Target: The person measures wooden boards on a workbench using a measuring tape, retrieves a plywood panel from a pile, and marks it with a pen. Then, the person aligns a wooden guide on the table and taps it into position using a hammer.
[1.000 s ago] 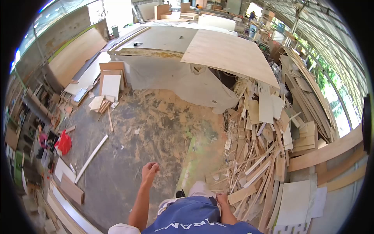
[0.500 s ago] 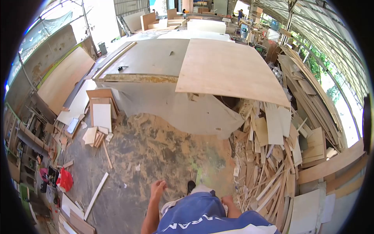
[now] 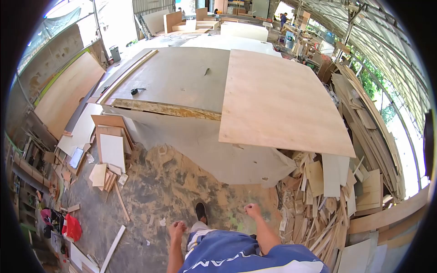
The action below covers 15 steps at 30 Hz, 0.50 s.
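My left hand (image 3: 178, 227) hangs low over the dusty floor, its fingers curled in and nothing seen in them. My right hand (image 3: 252, 210) is held forward at waist height, also closed and with nothing visible in it. Both hands are apart from every object. Ahead of them stands a large table (image 3: 182, 68) with a grey top. A pale plywood sheet (image 3: 287, 100) lies across its right part and overhangs the front edge. On the grey top rests a small black object with a thin tail (image 3: 134, 91), its kind unclear.
Wood offcuts (image 3: 314, 218) are heaped at the right, with long boards (image 3: 364, 118) leaning behind. Small panels (image 3: 112, 152) stand at the left near a red bag (image 3: 71, 227). A white strip (image 3: 113, 248) lies on the floor. Another person (image 3: 283, 20) is far back.
The table and plywood sheet appear closer and lower in view. My right hand has swung forward from beside my body; my left hand sits slightly lower. One foot has stepped forward.
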{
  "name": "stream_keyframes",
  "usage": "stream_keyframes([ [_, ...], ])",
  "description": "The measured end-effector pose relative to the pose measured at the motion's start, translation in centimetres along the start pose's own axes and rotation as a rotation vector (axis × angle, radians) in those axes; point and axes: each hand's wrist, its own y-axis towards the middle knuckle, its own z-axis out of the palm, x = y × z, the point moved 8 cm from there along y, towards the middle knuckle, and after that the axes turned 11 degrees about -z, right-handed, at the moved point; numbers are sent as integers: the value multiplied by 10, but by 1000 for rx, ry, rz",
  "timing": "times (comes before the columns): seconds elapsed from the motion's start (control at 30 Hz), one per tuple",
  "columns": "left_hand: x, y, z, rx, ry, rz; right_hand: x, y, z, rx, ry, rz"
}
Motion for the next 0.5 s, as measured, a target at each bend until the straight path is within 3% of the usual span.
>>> stream_keyframes([
  [0.03,-23,19,7,29,4,54,4,8,9,-1,-1,4],
  [0.07,-53,27,16,9,192,74,-6,5,13,29,-46,139],
  [0.1,-80,37,31,46,172,103,-20,-2,16,58,-90,279],
  [0.2,-156,69,81,121,23,125,-14,-7,10,-35,36,404],
  [0.33,-245,87,165,313,358,171,-60,0,7,-54,-39,313],
  [0.4,-253,117,218,529,291,163,-58,-11,-10,-377,345,466],
  [0.5,-265,133,290,559,383,185,-45,-8,-28,-529,496,549],
])
